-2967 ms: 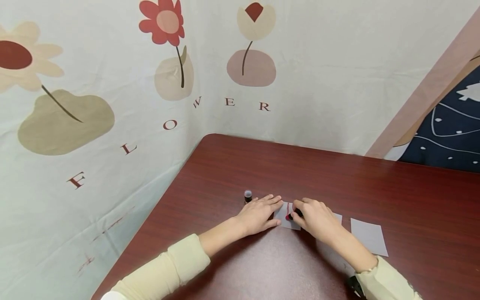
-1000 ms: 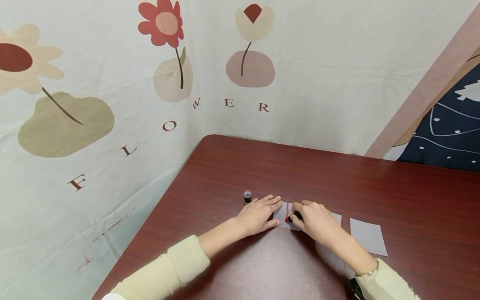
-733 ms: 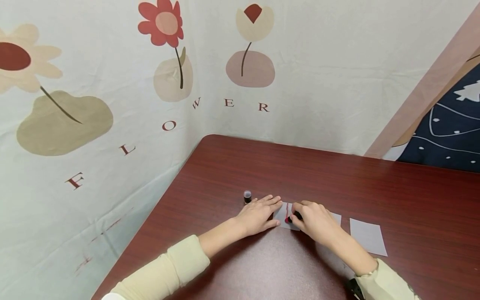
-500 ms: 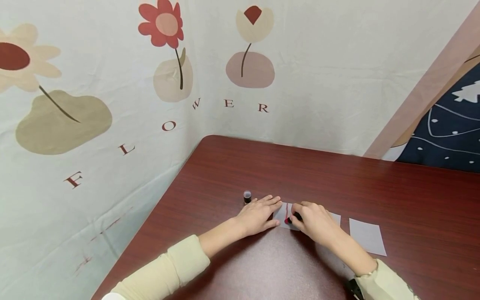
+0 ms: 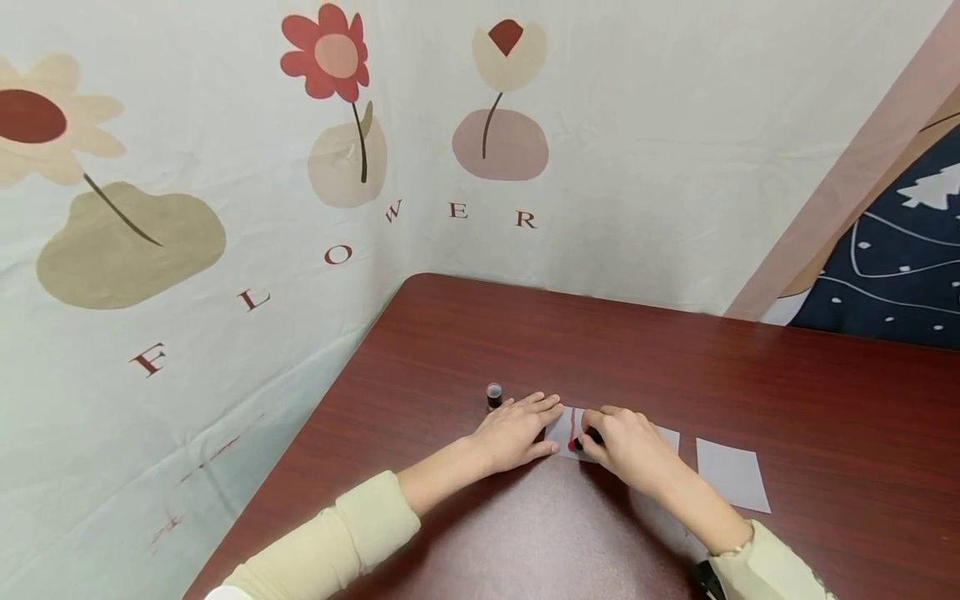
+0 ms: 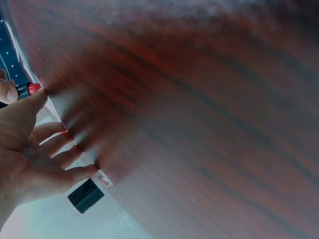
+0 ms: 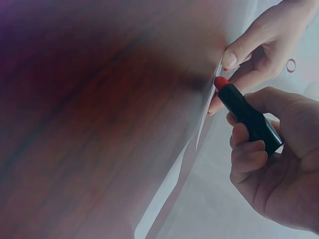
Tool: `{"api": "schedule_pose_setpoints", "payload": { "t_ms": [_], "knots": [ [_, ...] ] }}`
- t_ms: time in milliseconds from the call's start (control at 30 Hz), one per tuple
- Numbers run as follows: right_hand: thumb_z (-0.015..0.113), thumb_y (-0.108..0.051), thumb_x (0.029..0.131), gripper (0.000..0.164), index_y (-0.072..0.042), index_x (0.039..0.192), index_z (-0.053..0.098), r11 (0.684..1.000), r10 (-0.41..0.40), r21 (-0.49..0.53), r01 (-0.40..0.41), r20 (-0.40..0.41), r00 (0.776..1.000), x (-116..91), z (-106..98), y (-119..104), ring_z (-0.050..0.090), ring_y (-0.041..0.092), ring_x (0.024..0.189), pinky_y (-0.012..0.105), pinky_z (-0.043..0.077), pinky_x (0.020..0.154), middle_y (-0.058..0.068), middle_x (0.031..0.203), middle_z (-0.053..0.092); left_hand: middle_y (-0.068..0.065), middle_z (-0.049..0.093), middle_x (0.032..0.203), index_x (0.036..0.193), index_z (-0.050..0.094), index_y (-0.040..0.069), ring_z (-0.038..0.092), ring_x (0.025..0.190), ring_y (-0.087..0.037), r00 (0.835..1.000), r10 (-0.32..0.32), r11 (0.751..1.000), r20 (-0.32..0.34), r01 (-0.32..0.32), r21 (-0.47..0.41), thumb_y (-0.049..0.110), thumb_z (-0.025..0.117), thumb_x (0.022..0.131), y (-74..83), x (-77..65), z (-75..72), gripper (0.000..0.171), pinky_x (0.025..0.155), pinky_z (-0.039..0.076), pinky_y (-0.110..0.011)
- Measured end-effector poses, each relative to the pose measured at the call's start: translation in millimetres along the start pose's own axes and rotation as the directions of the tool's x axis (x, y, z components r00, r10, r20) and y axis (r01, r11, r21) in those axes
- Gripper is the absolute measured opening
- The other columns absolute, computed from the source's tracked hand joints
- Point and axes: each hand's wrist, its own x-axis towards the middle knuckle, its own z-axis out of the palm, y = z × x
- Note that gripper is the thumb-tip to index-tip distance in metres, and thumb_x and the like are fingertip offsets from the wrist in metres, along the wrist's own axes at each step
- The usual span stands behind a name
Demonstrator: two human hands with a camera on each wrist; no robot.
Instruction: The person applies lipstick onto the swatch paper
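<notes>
My right hand (image 5: 630, 443) grips a black tube of red lipstick (image 7: 247, 115), thumb and fingers curled round the case. The red tip meets a small pale sheet of paper (image 5: 557, 429), at the lower end of a red line (image 5: 573, 421) drawn down it. My left hand (image 5: 516, 433) rests on the left part of that sheet with fingers spread, straight and flat. Beside the left fingers stands the lipstick's cap (image 5: 494, 395), dark below and clear on top; the left wrist view shows this cap (image 6: 85, 195) near the little finger.
Two more pale sheets lie to the right: one sheet (image 5: 670, 437) partly under my right hand, another sheet (image 5: 732, 473) farther right. The dark red wooden table (image 5: 465, 333) meets a flower-printed cloth (image 5: 637, 167) at its back and left edges.
The lipstick tip has slid a little toward me down the sheet, and the red line has grown longer. My left hand stays in place; the head view has tilted slightly.
</notes>
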Motion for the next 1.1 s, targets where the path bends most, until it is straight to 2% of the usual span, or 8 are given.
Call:
{"api": "schedule_pose_setpoints", "payload": {
  "t_ms": [500, 767, 1100],
  "knots": [
    [0.069, -0.008, 0.079, 0.016, -0.014, 0.071, 0.056, 0.999, -0.021, -0.043, 0.020, -0.024, 0.999, -0.8, 1.5, -2.7, 0.038, 0.004, 0.050, 0.019, 0.034, 0.044, -0.008, 0.063, 0.044, 0.001, 0.034, 0.147, 0.142, 0.042, 0.016, 0.028, 0.135, -0.018, 1.000, 0.000, 1.000, -0.017, 0.000, 0.003, 0.042, 0.052, 0.094, 1.0, -1.6, 0.7, 0.056, 0.102, 0.032, -0.046],
    [0.068, -0.006, 0.080, 0.018, -0.014, 0.070, 0.055, 0.999, -0.037, -0.009, 0.036, -0.022, 0.999, -2.5, -0.2, -5.8, 0.036, 0.002, 0.048, 0.018, 0.033, 0.043, -0.007, 0.062, 0.042, 0.000, 0.034, 0.147, 0.142, 0.042, 0.014, 0.029, 0.135, -0.019, 1.000, 0.013, 1.000, -0.022, -0.012, 0.008, 0.041, 0.052, 0.094, 0.8, -2.8, 1.9, 0.056, 0.101, 0.033, -0.047],
    [0.068, -0.006, 0.079, 0.022, -0.016, 0.067, 0.052, 0.998, -0.065, -0.025, 0.064, -0.058, 0.996, -2.5, 0.4, -5.0, 0.034, 0.002, 0.047, 0.018, 0.031, 0.042, -0.009, 0.060, 0.038, 0.000, 0.035, 0.147, 0.142, 0.042, 0.015, 0.029, 0.135, -0.019, 0.999, 0.017, 1.000, -0.029, -0.017, 0.018, 0.042, 0.052, 0.093, 0.5, -3.7, 1.5, 0.056, 0.101, 0.033, -0.047]
  ]
}}
